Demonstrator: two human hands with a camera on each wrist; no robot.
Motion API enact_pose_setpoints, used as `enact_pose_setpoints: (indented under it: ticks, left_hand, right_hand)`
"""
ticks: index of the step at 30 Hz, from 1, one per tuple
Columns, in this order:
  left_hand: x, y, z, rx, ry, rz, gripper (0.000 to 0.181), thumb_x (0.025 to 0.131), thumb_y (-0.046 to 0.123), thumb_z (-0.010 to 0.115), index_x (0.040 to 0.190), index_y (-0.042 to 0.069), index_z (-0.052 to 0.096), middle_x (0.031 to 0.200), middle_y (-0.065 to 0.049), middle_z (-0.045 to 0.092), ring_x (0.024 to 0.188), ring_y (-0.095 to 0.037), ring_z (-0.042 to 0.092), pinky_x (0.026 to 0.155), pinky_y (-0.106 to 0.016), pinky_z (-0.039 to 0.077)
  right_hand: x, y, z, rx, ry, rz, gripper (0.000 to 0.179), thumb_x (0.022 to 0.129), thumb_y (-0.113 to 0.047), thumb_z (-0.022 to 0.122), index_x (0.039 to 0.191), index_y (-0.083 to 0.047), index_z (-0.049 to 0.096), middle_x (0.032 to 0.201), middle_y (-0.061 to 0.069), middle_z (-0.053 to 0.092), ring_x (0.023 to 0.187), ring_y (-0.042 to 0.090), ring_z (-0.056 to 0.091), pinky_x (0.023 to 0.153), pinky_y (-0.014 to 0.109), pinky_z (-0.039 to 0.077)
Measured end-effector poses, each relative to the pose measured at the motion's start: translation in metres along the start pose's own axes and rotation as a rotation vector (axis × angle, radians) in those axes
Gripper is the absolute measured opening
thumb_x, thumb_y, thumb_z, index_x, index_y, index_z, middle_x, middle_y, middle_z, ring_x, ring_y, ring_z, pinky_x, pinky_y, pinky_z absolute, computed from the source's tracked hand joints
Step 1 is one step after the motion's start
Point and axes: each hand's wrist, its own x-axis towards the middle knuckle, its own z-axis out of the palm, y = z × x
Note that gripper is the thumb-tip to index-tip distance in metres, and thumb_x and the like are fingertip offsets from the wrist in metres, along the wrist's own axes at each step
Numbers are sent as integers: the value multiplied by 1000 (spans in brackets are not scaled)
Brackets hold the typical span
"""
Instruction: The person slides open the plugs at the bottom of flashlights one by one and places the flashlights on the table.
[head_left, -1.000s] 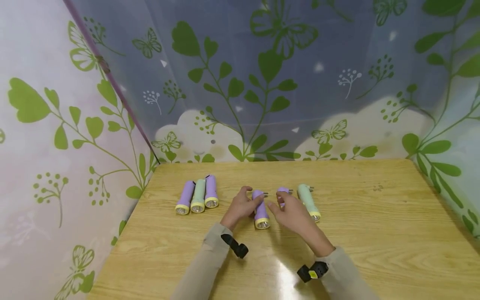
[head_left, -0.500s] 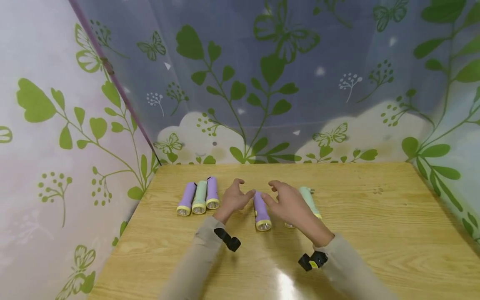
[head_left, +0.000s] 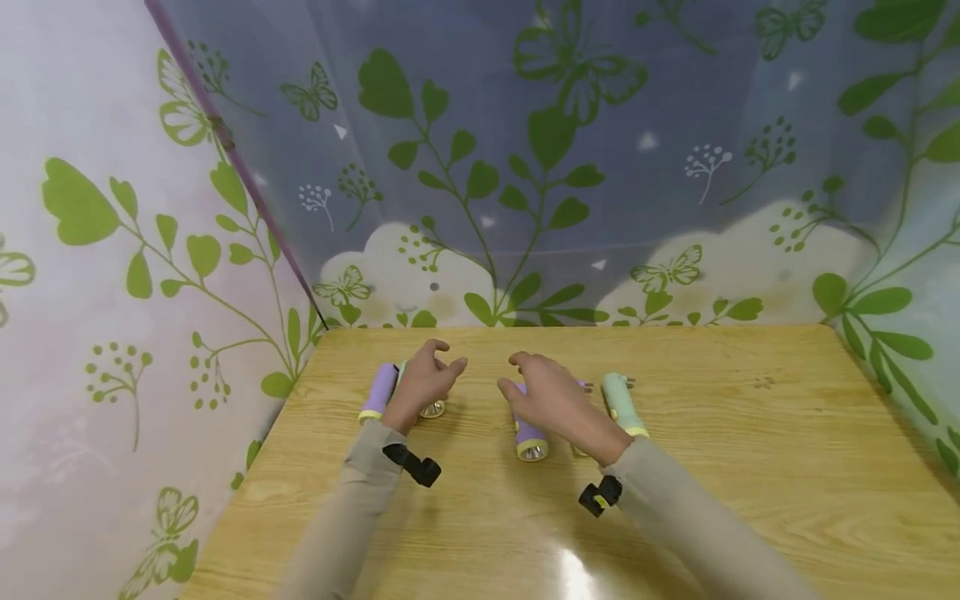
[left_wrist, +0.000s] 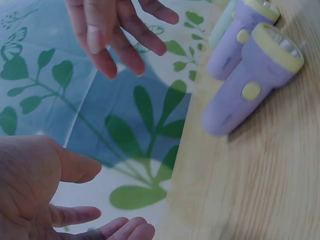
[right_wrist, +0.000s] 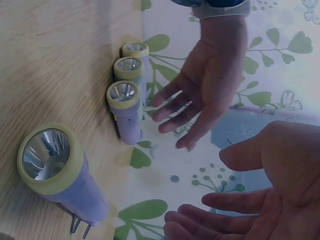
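My left hand [head_left: 423, 383] hovers over the left group of flashlights, fingers loosely bent and holding nothing. It partly covers a green flashlight and a purple one [head_left: 432, 409]; a purple flashlight [head_left: 380, 390] lies at that group's left end. My right hand [head_left: 555, 404] hangs above the middle purple flashlight [head_left: 531, 440], also holding nothing. A second purple flashlight lies mostly hidden behind the right hand and wrist, while a green flashlight [head_left: 619, 402] lies farther right. In the right wrist view, metal plug prongs stick out from the nearest flashlight [right_wrist: 75, 180].
All the flashlights lie on a wooden table [head_left: 750, 467], their yellow-rimmed lenses toward the person. Printed fabric [head_left: 480, 167] with leaves and butterflies hangs behind the table and along both sides. Each wrist wears a black strap with a small camera [head_left: 427, 472].
My left hand has left the middle purple flashlight and moved left over the left group. My right hand has let go of the purple flashlight beside it and shifted slightly left. The flashlights now stay put.
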Motion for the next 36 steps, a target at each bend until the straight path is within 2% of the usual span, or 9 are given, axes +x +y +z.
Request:
enact_pose_setpoints:
  ticks: [4, 9, 16, 20, 27, 31, 36]
  left_hand:
    - [-3, -8, -19, 0, 30, 7, 55, 103, 39, 58, 146, 9, 44, 111, -16, 64, 81, -33, 69, 76, -47, 58]
    - [-7, -21, -44, 2, 64, -9, 53, 103, 39, 57, 146, 9, 44, 111, -18, 64, 87, -36, 68, 77, -48, 58]
    - [-16, -47, -72, 35, 105, -28, 53, 104, 37, 55, 145, 5, 44, 114, -22, 63, 84, -33, 67, 74, -44, 59]
    - [-24, -64, -86, 41, 133, -37, 54, 104, 36, 56, 144, 1, 44, 109, -20, 63, 88, -35, 68, 74, -43, 60]
    - [-36, -84, -102, 42, 159, -61, 53, 104, 34, 56, 142, -1, 46, 108, -25, 64, 83, -30, 68, 67, -35, 59]
    - [-42, -94, -106, 51, 145, -75, 53, 104, 34, 57, 141, -2, 46, 104, -24, 65, 76, -22, 66, 69, -37, 60]
    - [-48, -105, -109, 56, 149, -84, 53, 104, 32, 57, 141, -4, 47, 102, -24, 66, 76, -27, 67, 68, -39, 60]
  right_hand:
    - [11, -6, 7, -16, -13, -29, 47, 103, -31, 59, 139, 0, 57, 132, 20, 67, 111, 35, 69, 92, 50, 58]
    - [28, -11, 21, -50, -27, -76, 43, 102, -28, 59, 135, 0, 60, 129, 21, 68, 112, 35, 68, 92, 49, 58]
    - [45, -17, 42, -78, -87, -130, 40, 103, -24, 58, 135, 0, 60, 130, 20, 66, 117, 36, 66, 95, 50, 57]
    - [54, -22, 53, -82, -102, -165, 39, 103, -24, 57, 133, 0, 61, 130, 19, 66, 117, 35, 66, 97, 49, 57]
    - [67, -30, 68, -114, -130, -196, 39, 101, -21, 58, 133, 1, 61, 130, 19, 66, 120, 34, 65, 99, 47, 56]
    - [73, -31, 80, -112, -143, -180, 38, 101, -19, 56, 134, 0, 61, 131, 19, 66, 121, 33, 64, 98, 47, 57]
    - [81, -36, 92, -138, -153, -187, 44, 101, -19, 54, 142, -4, 55, 137, 18, 61, 124, 31, 62, 99, 45, 56]
